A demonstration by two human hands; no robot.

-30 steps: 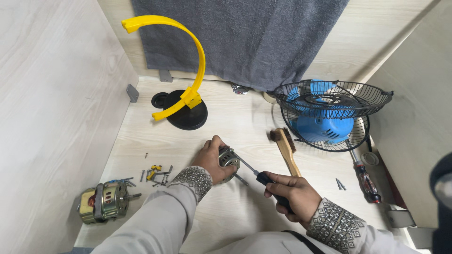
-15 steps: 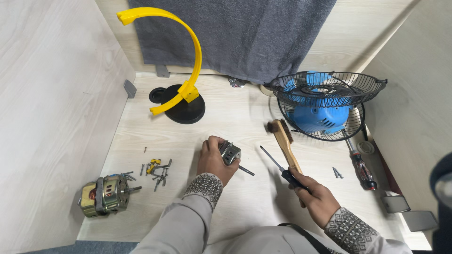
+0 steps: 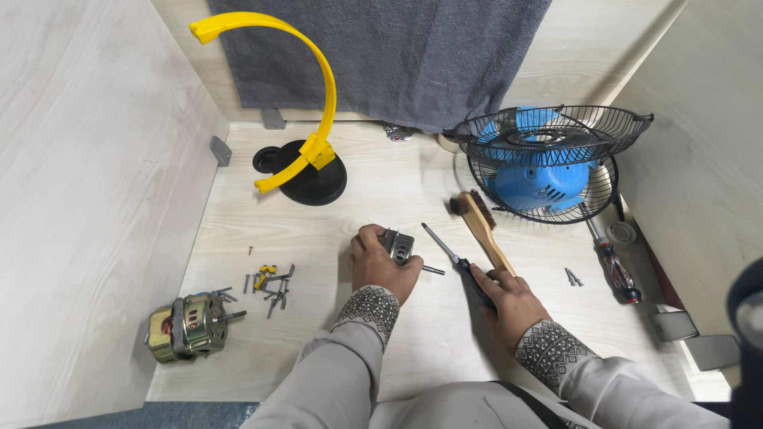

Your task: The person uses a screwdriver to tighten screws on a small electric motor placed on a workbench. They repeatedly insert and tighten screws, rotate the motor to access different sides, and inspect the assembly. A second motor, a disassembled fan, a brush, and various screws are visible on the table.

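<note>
My left hand (image 3: 380,266) grips a small grey metal block with a thin shaft (image 3: 401,249), pressed on the light wooden table (image 3: 397,183). My right hand (image 3: 509,300) is closed around a dark-handled screwdriver (image 3: 455,259), its tip lifted and pointing up-left, near the block but apart. Just beside it lies a wooden-handled brush (image 3: 482,228). Small loose screws (image 3: 270,282) and a brass-coloured motor (image 3: 187,326) lie on the left
</note>
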